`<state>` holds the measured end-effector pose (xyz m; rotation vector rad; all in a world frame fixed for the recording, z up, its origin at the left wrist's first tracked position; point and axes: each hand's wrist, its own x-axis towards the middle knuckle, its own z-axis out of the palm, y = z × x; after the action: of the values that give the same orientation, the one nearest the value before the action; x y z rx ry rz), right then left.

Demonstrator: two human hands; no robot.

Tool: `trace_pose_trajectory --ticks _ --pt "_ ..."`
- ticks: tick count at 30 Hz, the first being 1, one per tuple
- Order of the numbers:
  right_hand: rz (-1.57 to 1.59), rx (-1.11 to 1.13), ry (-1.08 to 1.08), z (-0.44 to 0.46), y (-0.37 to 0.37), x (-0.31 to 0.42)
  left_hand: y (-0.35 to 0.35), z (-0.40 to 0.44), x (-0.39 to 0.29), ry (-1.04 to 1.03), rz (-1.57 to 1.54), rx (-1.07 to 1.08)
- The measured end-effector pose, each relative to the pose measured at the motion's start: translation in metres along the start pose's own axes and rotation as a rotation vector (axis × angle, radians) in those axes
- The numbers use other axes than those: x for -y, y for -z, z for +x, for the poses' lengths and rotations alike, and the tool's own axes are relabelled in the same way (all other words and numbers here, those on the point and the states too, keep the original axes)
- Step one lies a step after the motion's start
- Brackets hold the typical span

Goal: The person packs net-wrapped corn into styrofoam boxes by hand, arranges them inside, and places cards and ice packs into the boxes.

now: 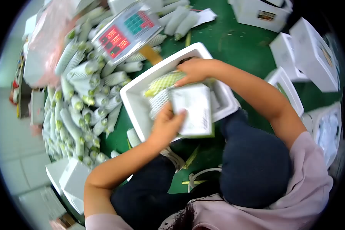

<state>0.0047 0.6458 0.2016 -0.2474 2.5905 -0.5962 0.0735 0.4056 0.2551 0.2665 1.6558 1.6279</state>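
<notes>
My left hand (167, 124) is closed on a flat white packet (193, 109) with small print and a green edge, its thumb across the front. The packet is held over a white foam box (129, 111). My right hand (195, 71) reaches into this box, fingers and thumb curled round the right end of a vegetable in a yellow-green foam net sleeve (161, 83); some fingertips are hidden. Below it lies another vegetable in a white net sleeve (159, 102). The packet covers part of the box's inside.
A scale (128, 32) with red digits stands beyond the box. Many net-sleeved vegetables (78, 99) are heaped on the left. White foam boxes (257, 15) and lids (312, 53) stand on the right of the green floor (234, 46). My knees flank the box.
</notes>
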Motion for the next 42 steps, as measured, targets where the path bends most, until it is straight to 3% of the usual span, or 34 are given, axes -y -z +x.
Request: trace_pose_trajectory --ticks 2,3,4,5,6,7,9,10,11,13,15,16,17,18,20,21,23,24,25,26,27,28,29,30,32,33,34,37,39,40,41,42 --pt "0.219 -0.357 0.074 -0.034 -0.004 0.008 0.038 0.036 0.002 -0.217 0.412 -0.27" --pt "0.309 -0.527 0.136 -0.051 -0.006 0.012 0.033 0.038 -0.03 -0.265 0.374 -0.292" --pt "0.732 -0.755 0.172 -0.078 0.0 0.024 0.034 0.041 -0.046 -0.333 0.349 -0.303" --pt "1.13 -0.822 0.312 -0.101 0.002 0.023 0.029 0.046 -0.052 -0.398 0.316 -0.299" --pt "1.548 -0.692 0.439 -0.12 -0.005 0.03 0.017 0.052 -0.049 -0.423 0.303 -0.206" --pt "1.634 -0.66 0.474 -0.129 -0.025 0.041 0.002 0.053 -0.043 -0.448 0.289 -0.118" --pt "1.144 -0.921 0.191 -0.165 -0.033 0.051 -0.021 0.046 -0.037 -0.345 0.48 0.188" --pt "1.216 -1.141 0.081 -0.188 -0.036 0.038 -0.031 0.034 -0.04 -0.243 0.389 0.334" --pt "1.28 -1.355 -0.018 -0.213 -0.038 0.021 -0.028 0.019 -0.053 -0.161 0.491 0.344" --pt "0.396 -1.778 -0.257 -0.289 -0.05 -0.03 -0.01 -0.008 -0.066 -0.039 0.455 0.16" --pt "-0.294 -1.705 -0.385 -0.359 -0.08 -0.069 0.025 -0.042 -0.058 -0.079 0.299 0.108" --pt "-0.177 -1.441 -0.478 -0.372 -0.115 -0.092 0.042 -0.065 -0.054 -0.008 0.217 0.067" --pt "-0.048 -1.17 -0.56 -0.381 -0.154 -0.108 0.104 -0.071 -0.019 0.013 0.138 0.215" --pt "-0.122 -1.107 -0.43 -0.395 -0.182 -0.111 0.108 -0.09 -0.013 0.068 0.118 0.138" --pt "0.091 -1.064 -0.427 -0.449 -0.181 -0.094 0.089 -0.112 0.003 0.144 0.105 -0.036" --pt "0.109 -1.176 -0.559 -0.486 -0.163 -0.083 0.082 -0.118 0.012 0.157 0.101 -0.098" --pt "0.288 -1.667 -0.948 -0.551 -0.164 -0.105 0.072 -0.127 0.025 0.155 0.098 -0.178" --pt "0.065 -1.597 -1.144 -0.589 -0.164 -0.126 0.068 -0.133 0.029 0.146 0.097 -0.203" --pt "-0.075 -1.238 -1.336 -0.629 -0.2 -0.175 0.068 -0.141 0.032 0.138 0.094 -0.234" --pt "0.22 -0.807 -1.483 -0.651 -0.215 -0.203 0.069 -0.15 0.033 0.126 0.088 -0.254" --pt "0.367 -0.393 -1.442 -0.658 -0.24 -0.241 0.07 -0.157 0.035 0.109 0.084 -0.273" --pt "0.419 -0.57 -1.245 -0.65 -0.247 -0.228 0.072 -0.165 0.036 0.1 0.08 -0.287" --pt "0.397 -0.616 -1.275 -0.644 -0.251 -0.229 0.073 -0.172 0.037 0.084 0.073 -0.305" --pt "0.511 -0.574 -1.15 -0.652 -0.253 -0.236 0.076 -0.18 0.039 0.074 0.068 -0.325" --pt "0.628 -0.393 -1.319 -0.663 -0.216 -0.211 0.082 -0.194 0.042 0.053 0.064 -0.363" --pt "0.829 -0.462 -1.228 -0.672 -0.232 -0.226 0.085 -0.202 0.044 0.04 0.058 -0.389" --pt "0.562 -0.344 -1.127 -0.674 -0.248 -0.253 0.087 -0.209 0.047 0.029 0.053 -0.416" --pt "0.566 -0.587 -0.956 -0.667 -0.284 -0.264 0.096 -0.232 0.053 0.002 0.033 -0.479" --pt "0.353 -0.841 -1.183 -0.703 -0.326 -0.317 0.099 -0.24 0.058 -0.011 0.012 -0.494" --pt "0.291 -1.017 -1.421 -0.68 -0.297 -0.275 0.098 -0.24 0.06 -0.015 0.009 -0.496" --pt "0.014 -1.092 -1.523 -0.678 -0.271 -0.262 0.096 -0.241 0.064 -0.024 -0.001 -0.494" --pt "-0.056 -1.215 -1.569 -0.65 -0.217 -0.216 0.093 -0.239 0.067 -0.029 -0.003 -0.489"
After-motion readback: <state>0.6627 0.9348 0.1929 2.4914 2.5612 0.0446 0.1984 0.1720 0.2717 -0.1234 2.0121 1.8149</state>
